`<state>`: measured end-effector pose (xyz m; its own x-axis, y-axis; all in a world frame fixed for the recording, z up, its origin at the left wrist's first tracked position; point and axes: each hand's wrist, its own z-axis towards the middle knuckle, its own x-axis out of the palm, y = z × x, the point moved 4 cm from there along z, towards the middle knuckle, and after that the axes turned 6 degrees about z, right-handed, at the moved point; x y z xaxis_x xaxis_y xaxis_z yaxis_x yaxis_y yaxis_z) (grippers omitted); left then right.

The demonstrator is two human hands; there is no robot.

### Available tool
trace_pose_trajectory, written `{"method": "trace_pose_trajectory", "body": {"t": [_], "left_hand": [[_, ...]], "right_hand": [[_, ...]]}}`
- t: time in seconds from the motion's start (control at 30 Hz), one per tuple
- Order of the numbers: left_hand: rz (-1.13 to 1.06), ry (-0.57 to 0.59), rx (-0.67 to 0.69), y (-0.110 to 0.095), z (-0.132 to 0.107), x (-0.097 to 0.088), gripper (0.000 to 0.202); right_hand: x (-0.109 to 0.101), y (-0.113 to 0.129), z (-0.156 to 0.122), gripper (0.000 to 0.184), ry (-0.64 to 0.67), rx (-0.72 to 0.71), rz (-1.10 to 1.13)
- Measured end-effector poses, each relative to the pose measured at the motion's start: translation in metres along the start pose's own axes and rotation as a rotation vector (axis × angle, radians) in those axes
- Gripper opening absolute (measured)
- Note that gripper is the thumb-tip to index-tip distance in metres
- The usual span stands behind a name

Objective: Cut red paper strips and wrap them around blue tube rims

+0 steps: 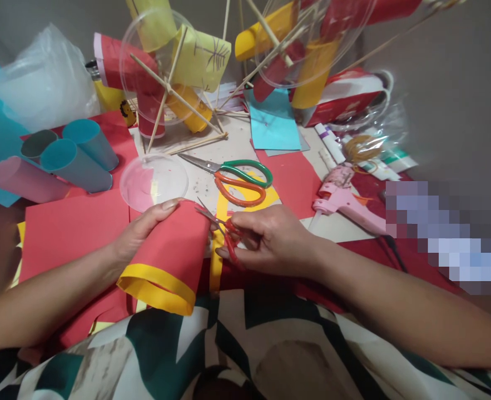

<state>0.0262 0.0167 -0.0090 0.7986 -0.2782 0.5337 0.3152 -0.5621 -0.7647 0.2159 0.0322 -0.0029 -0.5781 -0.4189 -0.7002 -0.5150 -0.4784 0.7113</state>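
Note:
My left hand is closed around a red paper tube, which tilts with its yellow-banded end toward me. In my right hand is a small pair of scissors with red handles. Its blades are spread apart at the tube's far rim; whether paper lies between them I cannot tell. Just beyond lies a larger pair of scissors with one green and one orange handle. A clear plastic lid rests beside them, and a yellow paper strip hangs over the near edge.
Blue and pink paper tubes stand at the left by a plastic bag. Stick frames with clear discs and paper tubes rise at the back. A pink glue gun lies at the right, near glue sticks.

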Motion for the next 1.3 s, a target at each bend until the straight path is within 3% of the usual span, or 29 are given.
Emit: {"method": "trace_pose_trajectory", "body": {"t": [0.33, 0.53, 0.93, 1.1, 1.3], "left_hand": [[0.043, 0.018, 0.023, 0.0, 0.002, -0.003, 0.029], [-0.042, 0.022, -0.039, 0.008, 0.001, -0.011, 0.026], [0.069, 0.027, 0.002, -0.002, 0.002, -0.001, 0.038], [0.277, -0.042, 0.111, -0.008, 0.002, -0.004, 0.036], [0.423, -0.061, 0.194, -0.01, 0.001, -0.005, 0.032]], "right_hand": [[-0.001, 0.001, 0.0, 0.032, -0.03, -0.044, -0.007], [-0.003, 0.002, -0.002, 0.033, -0.046, -0.066, 0.036], [-0.005, 0.0, -0.002, 0.035, -0.051, -0.098, 0.136], [-0.003, -0.001, -0.002, 0.045, 0.001, -0.003, 0.239], [-0.003, 0.001, -0.001, 0.039, 0.063, 0.011, 0.089]]}}
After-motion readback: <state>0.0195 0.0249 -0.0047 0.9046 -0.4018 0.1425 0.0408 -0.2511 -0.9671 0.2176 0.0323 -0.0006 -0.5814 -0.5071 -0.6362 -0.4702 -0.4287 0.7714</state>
